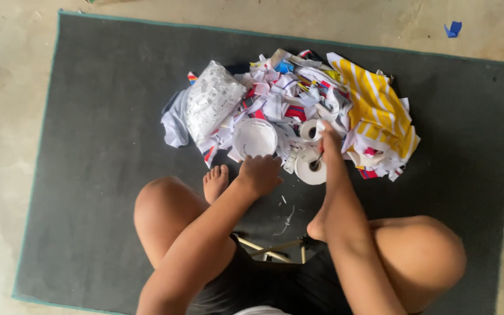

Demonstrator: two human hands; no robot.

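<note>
Clear plastic bag [212, 102], stuffed w/ white paper strips, lies at left of the scrap pile [322, 99] on the grey mat [100, 175]. My left hand [259, 173], grip curled, knuckles down just below a white round lid [255, 138]. Right hand [329, 140] reaches fwd, grip pinching near white tape rolls [310, 166]; can't tell what it pinches.

The right hand [329, 140] hides its fingertips (buried in scraps [290, 96]).

Light was soft, even daylight with no hard shadows or glare. The dark grey rectangular floor mat [100, 175] looked murky, the heap of white and coloured paper scraps [298, 105] slightly overexposed. Overall soft focus, mild blur at frame edges.
</note>
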